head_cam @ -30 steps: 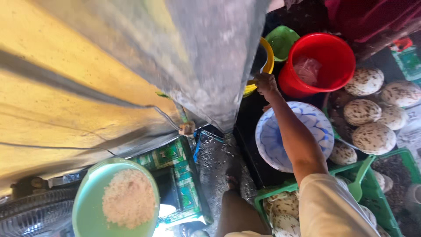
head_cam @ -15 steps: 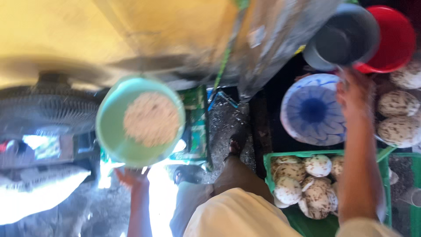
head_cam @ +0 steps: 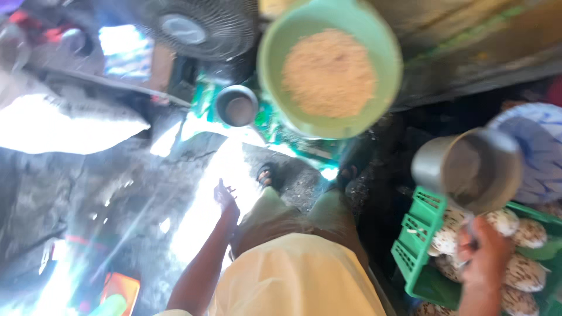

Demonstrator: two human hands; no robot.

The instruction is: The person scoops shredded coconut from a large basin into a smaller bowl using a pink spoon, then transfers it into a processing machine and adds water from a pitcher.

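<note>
Overhead, far and centre, a big green bowl [head_cam: 329, 67] heaped with pale brown crumbly stuff, blurred, nothing visibly holding it. Further left, dark fan [head_cam: 196, 26] with round grille, and just below it a small metal cup [head_cam: 236, 106] on the ground. Down right, green plastic crate [head_cam: 418, 234] packed with speckled white rounds [head_cam: 521, 272]. Beyond it, far right, blue-and-white patterned plate [head_cam: 535, 149], only partly in view. Near right, metal scoop cup [head_cam: 471, 169] tilted up, mouth facing the camera, poised just above the crate. Gripped at the handle by the right hand [head_cam: 483, 257], fingers closed around it. Left hand [head_cam: 225, 196] out over the sunlit ground, fingers spread open, touching nothing.
</note>
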